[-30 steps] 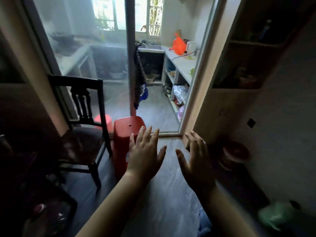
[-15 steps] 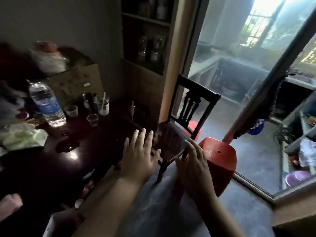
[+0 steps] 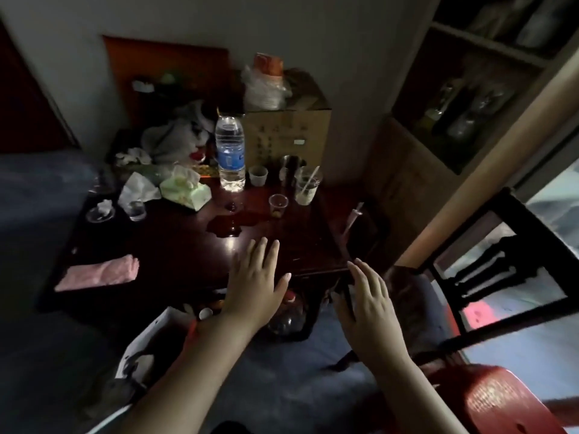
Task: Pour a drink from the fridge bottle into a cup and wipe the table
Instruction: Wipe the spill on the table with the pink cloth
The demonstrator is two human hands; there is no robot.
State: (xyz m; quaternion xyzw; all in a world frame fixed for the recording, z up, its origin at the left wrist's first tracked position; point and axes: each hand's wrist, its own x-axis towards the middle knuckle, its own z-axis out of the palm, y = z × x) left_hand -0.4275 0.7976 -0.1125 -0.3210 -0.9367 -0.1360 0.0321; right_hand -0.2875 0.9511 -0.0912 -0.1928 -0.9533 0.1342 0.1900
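Dark red wood is gleaming where the table (image 3: 175,252) is catching the light, and a puddle (image 3: 224,228) is sitting near its middle. The left hand (image 3: 253,286) is hovering over the near edge and the right hand (image 3: 366,303) over the near right corner, both with fingers straight and spread, holding nothing.

A clear water bottle (image 3: 230,151) is standing upright toward the far edge, just beside a cardboard box (image 3: 286,136); whether it is the fridge bottle I cannot tell. A small plastic cup (image 3: 278,205) is standing just right of the puddle, and a folded pink cloth (image 3: 100,273) is lying at the near left corner, well apart from both hands.

Several things are looking risky, as I judge it. The puddle is lying between the hands and the bottle, so a forearm reaching across is likely to drag through it. The cup is looking light and is probably going to tip at a nudge. The far edge is crowded with cups and tissues (image 3: 185,187), so a wide wipe may be sweeping something over.
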